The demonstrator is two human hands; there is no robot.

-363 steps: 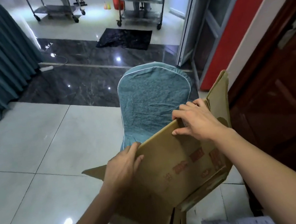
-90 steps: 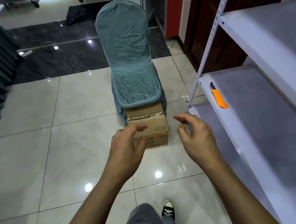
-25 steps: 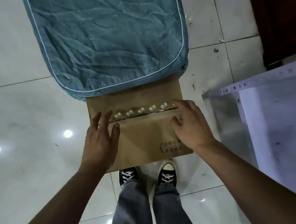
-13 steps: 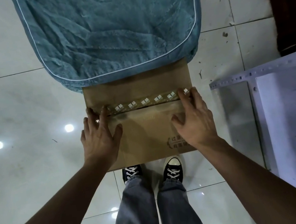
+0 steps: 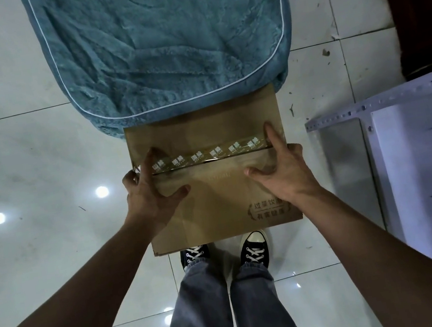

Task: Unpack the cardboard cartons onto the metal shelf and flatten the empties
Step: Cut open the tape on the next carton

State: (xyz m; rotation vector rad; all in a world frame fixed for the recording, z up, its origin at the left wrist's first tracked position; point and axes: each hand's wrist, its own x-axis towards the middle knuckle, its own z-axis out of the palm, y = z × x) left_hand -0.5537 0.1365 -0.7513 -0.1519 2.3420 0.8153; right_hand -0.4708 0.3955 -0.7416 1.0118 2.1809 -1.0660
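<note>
- One carton, its top seam sealed with printed tape, sits low in front of the person, its near edge over the toes of two shoes; whether it rests on the floor cannot be told.
- Both hands grip it, the left hand at the left edge and the right hand at the right, thumbs spread on top and outer fingers curled over the sides.
- Its far edge meets a blue chair cover.
- Glossy pale floor tiles reflect round lights.
- Right of the carton, apart from it, stands a grey metal shelf, with a dark wooden door beyond.
</note>
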